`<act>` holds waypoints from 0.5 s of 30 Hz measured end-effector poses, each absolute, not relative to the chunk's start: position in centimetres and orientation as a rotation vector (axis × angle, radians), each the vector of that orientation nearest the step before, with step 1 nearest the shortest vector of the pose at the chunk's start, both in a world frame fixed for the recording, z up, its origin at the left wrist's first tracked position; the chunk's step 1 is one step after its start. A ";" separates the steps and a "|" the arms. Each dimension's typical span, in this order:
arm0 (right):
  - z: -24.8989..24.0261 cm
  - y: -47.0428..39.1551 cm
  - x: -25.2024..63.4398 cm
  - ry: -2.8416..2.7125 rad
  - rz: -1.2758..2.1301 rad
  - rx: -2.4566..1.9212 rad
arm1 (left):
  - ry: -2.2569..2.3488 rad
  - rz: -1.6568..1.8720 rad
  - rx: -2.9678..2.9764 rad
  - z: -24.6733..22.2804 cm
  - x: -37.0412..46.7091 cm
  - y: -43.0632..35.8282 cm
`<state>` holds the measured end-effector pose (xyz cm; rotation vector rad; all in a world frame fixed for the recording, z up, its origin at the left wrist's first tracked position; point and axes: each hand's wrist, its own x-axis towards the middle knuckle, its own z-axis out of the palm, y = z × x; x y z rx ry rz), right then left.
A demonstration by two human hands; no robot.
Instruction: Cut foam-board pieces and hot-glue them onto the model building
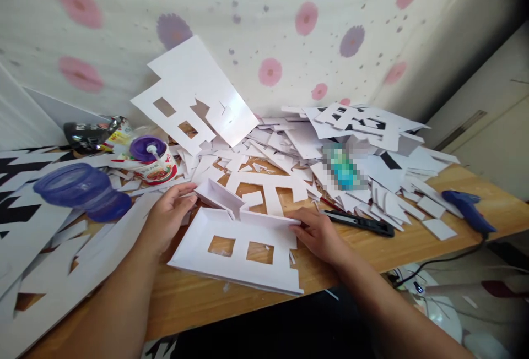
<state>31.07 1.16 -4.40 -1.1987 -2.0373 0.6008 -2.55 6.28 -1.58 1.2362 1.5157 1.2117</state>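
Observation:
A white foam board wall panel (241, 250) with two window cut-outs lies near the table's front edge, with narrow strips standing along its far and left edges. My left hand (171, 216) pinches the left end of a folded-looking white foam board channel (219, 198), whose right end meets the panel's back strip. At the panel's far right corner, my right hand (316, 232) has thumb and fingers closed on the upright back strip. A black utility knife (359, 222) lies just right of my right hand. Part of the joint between channel and panel is hidden.
White offcuts (281, 147) heap across the back. A large cut panel (194, 94) leans against the flowered curtain. At left are a purple-blue container (82, 191) and a paper tub (159, 169). A blue glue gun (467, 210) with a cord sits at right, near the table edge.

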 end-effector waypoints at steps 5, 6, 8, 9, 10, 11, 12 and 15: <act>-3.9 0.6 30.9 -2.051 0.652 -1.064 | 1.671 1.183 1.423 -1.2 -2.6 6.2; -3.9 0.6 30.9 -2.064 0.664 -1.043 | 1.698 1.210 1.459 -1.1 -2.7 6.2; -4.0 0.6 30.9 -2.090 0.669 -1.027 | 1.716 1.277 1.491 -1.1 -2.9 6.2; -4.0 0.6 30.9 -2.098 0.661 -1.035 | 1.719 1.301 1.494 -1.1 -3.0 6.1; -4.1 0.7 30.9 -2.098 0.653 -1.050 | 1.722 1.308 1.492 -1.1 -3.1 6.1; -4.2 0.8 30.9 -2.093 0.646 -1.074 | 1.726 1.301 1.487 -1.1 -3.2 6.1; -4.2 0.8 30.9 -2.083 0.637 -1.100 | 1.729 1.289 1.483 -1.2 -3.3 6.1; -4.4 0.9 30.9 -2.047 0.612 -1.179 | 1.732 1.253 1.470 -1.5 -3.4 6.2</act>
